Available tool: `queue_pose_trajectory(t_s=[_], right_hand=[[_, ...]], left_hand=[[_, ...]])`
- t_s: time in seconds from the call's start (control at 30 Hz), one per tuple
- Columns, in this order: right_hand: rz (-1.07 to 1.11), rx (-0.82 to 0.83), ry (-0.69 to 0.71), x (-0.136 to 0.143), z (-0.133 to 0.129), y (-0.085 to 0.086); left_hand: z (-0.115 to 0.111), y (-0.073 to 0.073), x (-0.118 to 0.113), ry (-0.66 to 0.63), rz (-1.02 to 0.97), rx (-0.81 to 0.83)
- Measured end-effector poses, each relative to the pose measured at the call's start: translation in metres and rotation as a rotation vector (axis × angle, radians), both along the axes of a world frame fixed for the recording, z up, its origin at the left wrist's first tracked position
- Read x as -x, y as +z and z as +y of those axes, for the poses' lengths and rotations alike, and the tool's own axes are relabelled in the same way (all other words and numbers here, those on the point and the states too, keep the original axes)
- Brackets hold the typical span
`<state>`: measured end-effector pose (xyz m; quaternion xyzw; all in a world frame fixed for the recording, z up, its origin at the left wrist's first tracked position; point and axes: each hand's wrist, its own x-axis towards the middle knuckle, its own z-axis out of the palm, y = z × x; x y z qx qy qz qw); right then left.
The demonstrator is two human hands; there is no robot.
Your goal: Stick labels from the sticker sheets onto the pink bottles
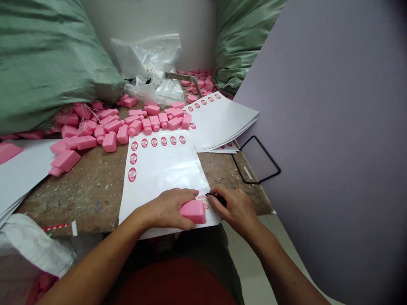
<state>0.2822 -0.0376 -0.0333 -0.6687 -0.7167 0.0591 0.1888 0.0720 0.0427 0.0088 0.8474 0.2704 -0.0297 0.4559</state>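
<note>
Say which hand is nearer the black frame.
Right. The right hand is below-left of the black frame, apart from it; the left hand is farther left, holding a pink bottle.

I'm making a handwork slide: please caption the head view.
Left hand holds a pink bottle over a sticker sheet; right hand grips a small black object beside it.

Top [178, 281]: dark red, plain across visible portion, softly blurred. Trousers [203, 243]: dark, greenish-black. Forearms [116, 243]: bare to frame edge. Hands [167, 209]: bare.
</note>
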Motion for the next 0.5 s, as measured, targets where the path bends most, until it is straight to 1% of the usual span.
queue_pose_trajectory(t_s=[0.1, 0.27, 0.43, 0.5], right_hand=[[-0.013, -0.005, -0.002, -0.0012, 0.0006, -0.0029], [-0.046, -0.049, -0.077, 0.0024, 0.0028, -0.0078], [0.088, -0.015, -0.107, 0.0048, 0.0033, -0.0060], [0.206, 0.010, -0.127, 0.0016, 0.0010, -0.0045]], left_hand=[[-0.0020, -0.0028, 0.0007, -0.031, 0.001, -0.027], [-0.0041, -0.0042, 0.0016, -0.017, 0.010, -0.043], [-0.0009, -0.0045, 0.0058, 0.053, -0.011, 0.046], [0.0005, -0.0053, 0.0076, 0.076, -0.038, 0.076]])
